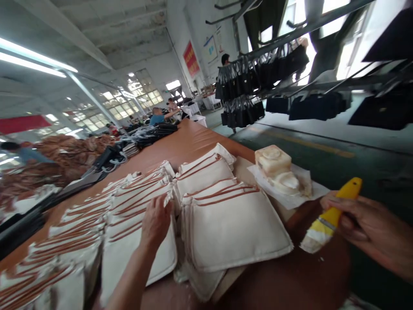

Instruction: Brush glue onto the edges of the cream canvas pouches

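Observation:
My right hand grips a yellow-handled paintbrush, its bristles coated in something white and pointing down and left. My left hand rests with curled fingers at the upper corner of a cream fabric pouch in the middle row. What those fingertips grip, if anything, is hidden. To the right of it lies another stack of cream pouches with brown-edged openings. Behind the brush, a container smeared with a white paste sits on a white sheet.
More overlapping cream pouches fill the left of the brown-covered table. Black items with pale straps lie along its far left edge. Racks of hanging black bags stand to the right. A person in blue is farther back.

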Demonstrator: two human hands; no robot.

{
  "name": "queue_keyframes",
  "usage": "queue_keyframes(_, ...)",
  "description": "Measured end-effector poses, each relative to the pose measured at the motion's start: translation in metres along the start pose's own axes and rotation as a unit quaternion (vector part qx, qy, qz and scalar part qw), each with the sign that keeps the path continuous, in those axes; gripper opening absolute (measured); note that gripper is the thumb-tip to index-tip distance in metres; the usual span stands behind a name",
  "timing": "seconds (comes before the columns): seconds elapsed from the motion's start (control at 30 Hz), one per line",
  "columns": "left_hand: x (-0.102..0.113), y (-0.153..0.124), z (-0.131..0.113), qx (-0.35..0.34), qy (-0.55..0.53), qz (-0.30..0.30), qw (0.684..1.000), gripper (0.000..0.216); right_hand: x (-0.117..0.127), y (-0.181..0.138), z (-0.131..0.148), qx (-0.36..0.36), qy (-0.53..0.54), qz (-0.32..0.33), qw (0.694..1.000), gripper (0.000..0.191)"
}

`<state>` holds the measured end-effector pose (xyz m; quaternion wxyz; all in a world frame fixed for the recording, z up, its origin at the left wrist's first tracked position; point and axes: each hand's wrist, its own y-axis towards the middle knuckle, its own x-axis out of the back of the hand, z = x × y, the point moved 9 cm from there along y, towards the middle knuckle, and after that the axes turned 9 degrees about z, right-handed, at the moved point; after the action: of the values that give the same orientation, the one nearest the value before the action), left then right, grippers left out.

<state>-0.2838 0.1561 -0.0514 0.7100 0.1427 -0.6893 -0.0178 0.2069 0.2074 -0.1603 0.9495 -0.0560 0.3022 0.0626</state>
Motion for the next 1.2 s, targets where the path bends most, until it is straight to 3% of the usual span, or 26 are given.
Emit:
queue_keyframes(0.07, -0.028, 0.016, -0.076, -0.092, -0.041, 0.048, 0.994, 0.033, -0.013, 0.004, 0.006, -0.030, -0.028, -0.006, 0.999, 0.027)
queue_keyframes(0.17, -0.056, 0.030, -0.177, -0.189, -0.073, 0.113, 0.973, 0.026, -0.023, 0.013, 0.021, 0.005, -0.020, 0.009, 1.000, 0.033)
queue_keyframes(0.27, -0.074, 0.044, -0.225, -0.193, -0.071, 0.144, 0.968, 0.021, -0.009, 0.022, 0.034, 0.055, -0.033, 0.005, 0.998, 0.027)
queue_keyframes(0.37, -0.081, 0.053, -0.236, -0.166, -0.068, 0.166, 0.970, 0.021, 0.013, 0.036, 0.056, 0.120, -0.121, -0.003, 0.985, 0.026)
queue_keyframes(0.43, -0.079, 0.052, -0.239, -0.156, -0.073, 0.186, 0.967, 0.019, 0.020, 0.051, 0.073, 0.161, -0.223, 0.008, 0.961, 0.029)
queue_keyframes(0.57, -0.054, 0.029, -0.251, -0.182, -0.087, 0.177, 0.963, 0.013, 0.016, 0.080, 0.086, 0.197, -0.370, 0.063, 0.906, 0.033)
queue_keyframes(0.63, -0.032, 0.007, -0.255, -0.211, -0.083, 0.116, 0.967, 0.014, 0.015, 0.086, 0.083, 0.191, -0.370, 0.080, 0.906, 0.034)
queue_keyframes(0.73, 0.010, -0.038, -0.250, -0.244, -0.067, -0.043, 0.966, 0.013, 0.018, 0.081, 0.073, 0.168, -0.333, 0.086, 0.924, 0.035)
queue_keyframes(0.8, 0.036, -0.073, -0.241, -0.242, -0.043, -0.160, 0.956, 0.009, 0.023, 0.072, 0.072, 0.161, -0.311, 0.079, 0.933, 0.036)
queue_keyframes(0.87, 0.051, -0.099, -0.232, -0.225, -0.019, -0.226, 0.948, 0.015, 0.030, 0.063, 0.077, 0.164, -0.306, 0.069, 0.935, 0.035)
queue_keyframes(0.97, 0.056, -0.111, -0.228, -0.199, -0.012, -0.232, 0.952, 0.016, 0.036, 0.055, 0.089, 0.180, -0.328, 0.060, 0.925, 0.034)
queue_keyframes(1.2, 0.053, -0.092, -0.238, -0.195, -0.009, -0.183, 0.964, 0.013, 0.037, 0.054, 0.104, 0.203, -0.367, 0.056, 0.906, 0.035)
